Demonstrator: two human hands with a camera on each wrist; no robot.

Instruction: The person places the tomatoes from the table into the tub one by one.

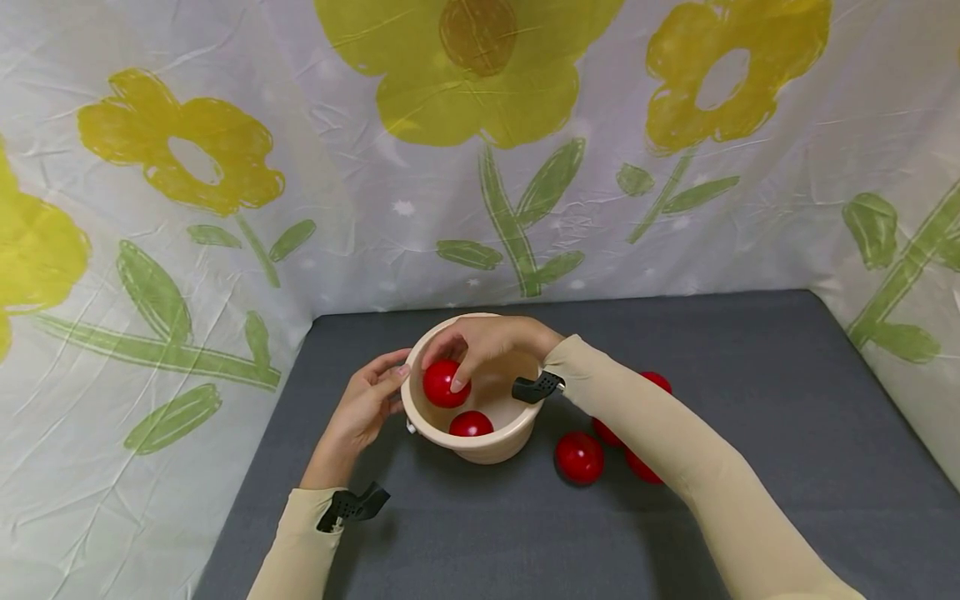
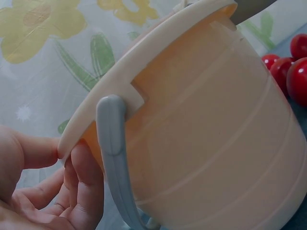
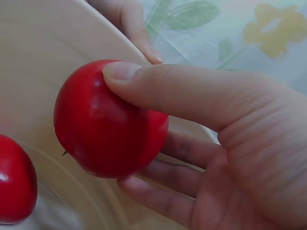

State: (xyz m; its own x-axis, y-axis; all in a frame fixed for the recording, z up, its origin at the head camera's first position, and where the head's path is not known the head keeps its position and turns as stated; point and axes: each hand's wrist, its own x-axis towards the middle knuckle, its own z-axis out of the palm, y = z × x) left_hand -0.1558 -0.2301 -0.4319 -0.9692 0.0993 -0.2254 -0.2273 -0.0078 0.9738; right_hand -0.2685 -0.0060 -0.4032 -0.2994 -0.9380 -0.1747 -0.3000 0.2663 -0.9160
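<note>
A cream bucket (image 1: 498, 454) stands on the dark cloth, its rim tilted in the left wrist view. My left hand (image 1: 362, 408) pinches the bucket's rim at its left side, thumb over the edge and fingers beneath. Close to those fingers hangs the bucket's grey-blue handle (image 2: 112, 143). Inside the bucket, my right hand (image 1: 480, 342) holds a red tomato (image 3: 108, 122) between thumb and fingers; a bit of green stem shows on it. Another tomato (image 1: 471, 423) lies at the bottom of the bucket, beside the held one.
Right of the bucket, several more tomatoes (image 1: 579, 458) lie grouped on the dark grey tablecloth (image 1: 465, 542), partly hidden under my right forearm. A white curtain (image 1: 375, 208) printed with yellow flowers hangs behind the table and along its sides.
</note>
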